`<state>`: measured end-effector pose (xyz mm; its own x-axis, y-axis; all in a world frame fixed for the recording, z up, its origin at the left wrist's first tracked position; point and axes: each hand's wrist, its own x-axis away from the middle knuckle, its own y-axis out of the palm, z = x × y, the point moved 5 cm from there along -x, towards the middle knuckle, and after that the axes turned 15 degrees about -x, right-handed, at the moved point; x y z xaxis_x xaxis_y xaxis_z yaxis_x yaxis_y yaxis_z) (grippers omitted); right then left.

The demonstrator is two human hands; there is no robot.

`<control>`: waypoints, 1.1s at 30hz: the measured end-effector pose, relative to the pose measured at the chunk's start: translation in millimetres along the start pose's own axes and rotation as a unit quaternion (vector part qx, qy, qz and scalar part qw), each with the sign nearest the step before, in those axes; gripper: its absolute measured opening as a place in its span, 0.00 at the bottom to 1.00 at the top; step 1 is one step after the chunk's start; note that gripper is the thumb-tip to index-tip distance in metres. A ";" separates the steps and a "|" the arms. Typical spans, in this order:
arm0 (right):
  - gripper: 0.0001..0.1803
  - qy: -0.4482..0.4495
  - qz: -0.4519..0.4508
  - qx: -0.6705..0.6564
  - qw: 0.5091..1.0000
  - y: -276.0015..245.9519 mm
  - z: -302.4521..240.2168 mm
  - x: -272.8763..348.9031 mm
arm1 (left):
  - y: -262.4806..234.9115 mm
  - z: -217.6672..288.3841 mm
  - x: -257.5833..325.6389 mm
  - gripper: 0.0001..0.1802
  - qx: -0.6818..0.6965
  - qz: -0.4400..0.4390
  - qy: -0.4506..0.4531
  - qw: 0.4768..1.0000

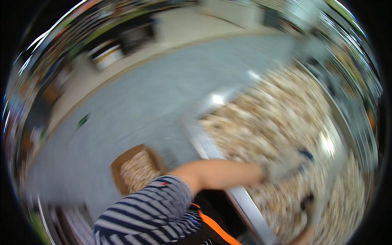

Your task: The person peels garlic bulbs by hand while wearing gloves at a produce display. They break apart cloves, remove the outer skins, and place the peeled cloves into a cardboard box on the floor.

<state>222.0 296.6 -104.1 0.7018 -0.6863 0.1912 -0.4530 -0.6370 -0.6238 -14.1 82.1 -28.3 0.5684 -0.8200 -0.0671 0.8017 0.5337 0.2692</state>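
My left arm, in a striped sleeve, reaches right across the metal rim (253,212) of a wide table or bin. My left hand (286,165), in a whitish glove with dark blue patches, is over a thick layer of pale beige pieces (265,118). Their exact kind is lost in the blur. My right hand (315,208) is lower down and further right, near more of these pieces, with a dark patch beside it. Motion smears the fingers of both hands, so I cannot make out whether either holds anything.
A cardboard box (118,171) of similar pale pieces stands on the blue-grey floor (143,98), left of the table. A metal divider or edge (332,147) runs along the right side. A white bucket-like container (108,57) and dark equipment (139,34) stand at the far left.
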 end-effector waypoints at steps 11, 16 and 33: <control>0.24 -0.150 0.060 0.219 0.962 37.7 -136.3 36.4 | 22.6 -28.6 -43.9 0.04 0.056 0.077 -0.016 0.995; 0.24 -0.207 0.085 0.185 0.957 47.8 -154.1 24.3 | 21.6 -35.3 -66.6 0.06 0.104 0.032 -0.015 0.994; 0.24 -0.292 0.055 0.080 0.951 69.6 -133.0 -39.2 | -15.5 -33.3 -58.7 0.07 0.033 0.046 -0.015 0.998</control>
<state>89.8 232.4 -54.2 0.8622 -0.4030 -0.3070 -0.4846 -0.4798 -0.7314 -53.8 128.9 -60.5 0.6318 -0.7751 -0.0100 0.7320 0.5923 0.3366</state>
